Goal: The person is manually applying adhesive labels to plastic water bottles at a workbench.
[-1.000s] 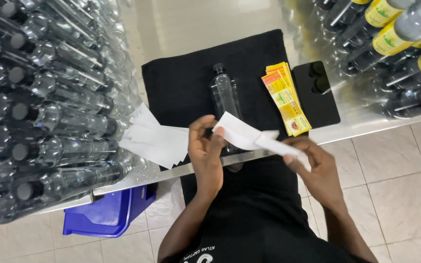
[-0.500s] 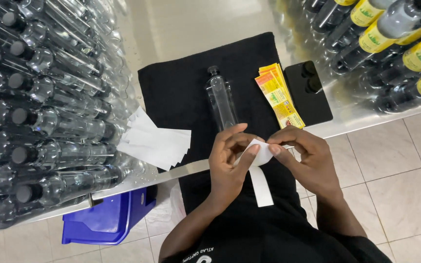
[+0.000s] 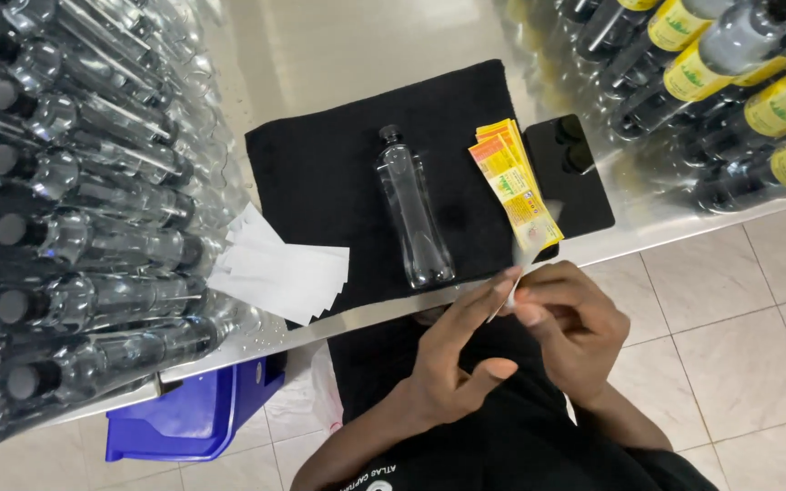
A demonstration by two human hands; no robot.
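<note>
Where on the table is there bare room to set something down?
Bare cloth lies left of the lone bottle, and bare tabletop beyond the cloth. Both sides are crowded with bottle stacks; white slips fill the near-left edge.

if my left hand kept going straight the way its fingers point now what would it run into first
Probably the pale paper strip at the left hand's fingertips, pinched by the right hand. Beyond it lies the stack of yellow-and-orange labels on the black cloth mat; depth is unclear.

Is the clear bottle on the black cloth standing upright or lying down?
Lying down. The clear bottle rests on its side along the black cloth, its dark cap pointing away from the person, its whole length visible from above.
</note>
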